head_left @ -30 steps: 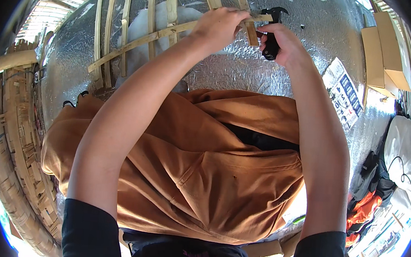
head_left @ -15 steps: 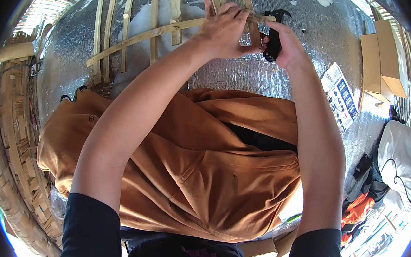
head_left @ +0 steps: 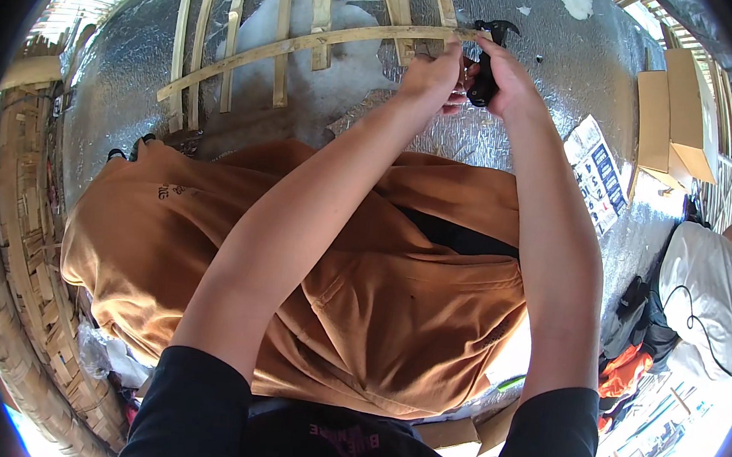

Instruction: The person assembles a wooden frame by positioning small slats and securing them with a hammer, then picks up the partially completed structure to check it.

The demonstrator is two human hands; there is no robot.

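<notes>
Both arms stretch forward to the right end of a frame of pale bamboo slats. A long curved crosswise strip [head_left: 312, 42] runs over several upright slats [head_left: 283, 41]. My left hand [head_left: 432, 81] is closed around the lower end of the rightmost slat [head_left: 442, 1], just below the crosswise strip; its fingertips are partly hidden. My right hand [head_left: 511, 84] grips a black stubby hammer [head_left: 484, 79], its head upward. The right index finger and thumb area lies by the strip's right end.
A brown hooded garment [head_left: 376, 315] spreads across my lap, below the slats. Silvery foil sheeting [head_left: 558, 80] covers the surface beneath. On the right lie a printed sheet [head_left: 595, 173], an open cardboard box [head_left: 680, 111] and a white bag [head_left: 701, 289]. Woven bamboo [head_left: 26, 288] borders the left.
My left hand has come down from on top of the crosswise strip, moved right and closed around the slat's lower end. The right hand stays almost in place with the hammer.
</notes>
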